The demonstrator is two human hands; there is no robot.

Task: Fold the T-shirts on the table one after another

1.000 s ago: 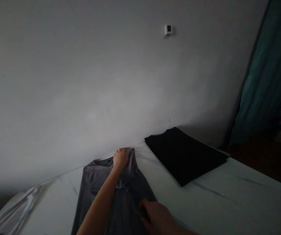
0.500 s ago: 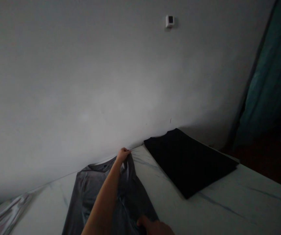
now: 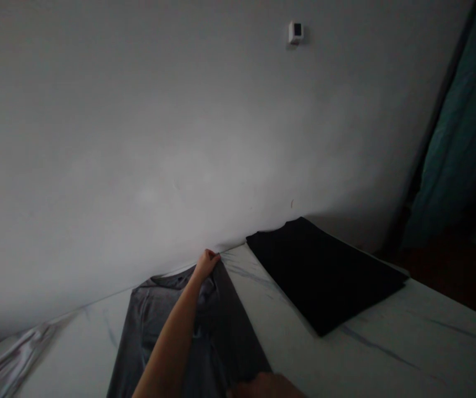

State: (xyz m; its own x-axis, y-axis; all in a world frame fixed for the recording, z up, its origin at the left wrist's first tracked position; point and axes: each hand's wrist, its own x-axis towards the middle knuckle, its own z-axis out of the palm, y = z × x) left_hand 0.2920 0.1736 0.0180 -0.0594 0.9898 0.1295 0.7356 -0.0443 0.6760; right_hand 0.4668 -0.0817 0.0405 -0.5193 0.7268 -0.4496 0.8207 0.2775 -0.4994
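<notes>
A dark grey shirt [image 3: 161, 309] lies on the white, grey-veined table, its neckline towards the wall. At its far right shoulder corner, my left hand [image 3: 207, 262] is closed, pinching the cloth between thumb and fingers. The forearm crosses over the shirt and covers part of its middle. Low in the picture, my right hand [image 3: 268, 386] is closed at the shirt's right edge, partly cut off by the frame and dim. Between the two hands the shirt's edge runs straight. The near end of the shirt is out of view.
A black garment [image 3: 324, 276], folded flat, lies on the table [image 3: 391, 320] to the right. Crumpled pale cloth [image 3: 17, 359] lies at the far left. The wall [image 3: 158, 138] borders the table's back and carries a small white device [image 3: 296, 33]. A teal curtain [image 3: 457, 132] hangs at right.
The shirt's right edge has gone from curved and bunched to straight, and folds near it have flattened. My right hand has moved slightly down. My left hand keeps its hold at the shoulder.
</notes>
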